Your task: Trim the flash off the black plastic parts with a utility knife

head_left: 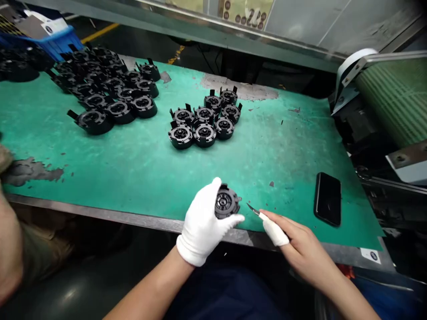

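Note:
My left hand [203,220], in a white glove, grips a round black plastic part [227,202] with a ringed centre and small tabs on its rim. The part is over the near edge of the green-topped table [140,178]. To its right, my right hand [296,242] is closed on a small knife [253,209]. Its thin blade points at the part, with a gap between them. White wrapping [274,230] covers the thumb of this hand; the other fingers are bare. How the knife's handle sits in the fingers is hidden.
Several like black parts [204,133] stand grouped mid-table, with a larger group [116,109] farther left. A black phone [328,198] lies at the right. Beyond it is a green conveyor belt [396,98]. A blue crate [56,43] stands back left; another person's arm [10,249] is at the left edge.

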Motion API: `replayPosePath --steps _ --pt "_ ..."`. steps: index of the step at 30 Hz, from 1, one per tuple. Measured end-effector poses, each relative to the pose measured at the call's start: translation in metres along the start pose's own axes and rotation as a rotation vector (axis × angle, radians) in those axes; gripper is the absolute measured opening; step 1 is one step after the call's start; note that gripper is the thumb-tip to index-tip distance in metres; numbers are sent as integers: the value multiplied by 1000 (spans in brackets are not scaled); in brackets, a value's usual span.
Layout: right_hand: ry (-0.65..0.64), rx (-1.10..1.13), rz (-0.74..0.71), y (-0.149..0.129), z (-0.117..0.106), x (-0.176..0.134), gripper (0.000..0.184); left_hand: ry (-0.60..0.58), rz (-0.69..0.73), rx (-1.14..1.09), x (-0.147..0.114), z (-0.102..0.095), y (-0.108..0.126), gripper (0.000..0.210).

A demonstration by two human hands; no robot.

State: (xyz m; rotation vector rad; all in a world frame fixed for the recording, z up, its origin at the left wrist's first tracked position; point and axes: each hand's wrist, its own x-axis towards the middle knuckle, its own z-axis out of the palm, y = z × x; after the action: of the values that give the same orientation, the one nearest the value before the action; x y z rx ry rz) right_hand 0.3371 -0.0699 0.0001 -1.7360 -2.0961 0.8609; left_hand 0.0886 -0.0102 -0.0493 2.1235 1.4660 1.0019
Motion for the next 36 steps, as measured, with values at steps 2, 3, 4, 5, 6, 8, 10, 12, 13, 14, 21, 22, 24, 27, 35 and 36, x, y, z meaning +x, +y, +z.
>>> replayPosePath --steps 2,3,4,5,6,8,10,12,13,14,21,22,24,27,35,36 --pt "12 -11 -1 0 -3 -2 45 66 0 44 5 6 7 110" --pt "14 -18 -3 0 -4 -3 45 52 10 54 7 7 10 113" --pt "12 -25 -8 0 -5 -4 45 17 17 58 8 7 12 115" --pt "9 -34 -16 0 -7 -4 44 -24 19 58 9 5 14 116" --pt "5 -43 -24 -1 -8 -5 44 -63 13 54 9 3 15 116" --pt "-2 -63 -36 -1 -11 -4 42 -128 2 35 9 -2 13 115" --pt "-2 -94 -39 1 -15 -1 42 -171 16 14 10 -4 10 114" --pt "12 -134 -35 5 -21 4 41 -194 46 1 11 0 9 115" --pt "23 -157 -33 7 -25 7 41 -199 58 -7 13 4 9 116" --pt "38 -178 -31 10 -28 9 41 -199 63 -18 14 8 11 116" --pt "32 -203 -70 21 -44 8 44 -231 69 -77 29 1 9 101" --pt "31 -192 -88 19 -44 8 45 -244 72 -72 31 -8 5 99" --pt "21 -158 -123 14 -41 10 46 -276 65 -43 33 -26 -3 95" --pt "-29 -92 -172 5 -33 21 44 -351 35 5 33 -42 -13 89" --pt "-206 -181 -253 -17 -17 49 49 -371 -8 -23 23 -36 -22 86" --pt "-206 -211 -258 -18 -17 51 48 -363 -3 -27 23 -36 -22 85"
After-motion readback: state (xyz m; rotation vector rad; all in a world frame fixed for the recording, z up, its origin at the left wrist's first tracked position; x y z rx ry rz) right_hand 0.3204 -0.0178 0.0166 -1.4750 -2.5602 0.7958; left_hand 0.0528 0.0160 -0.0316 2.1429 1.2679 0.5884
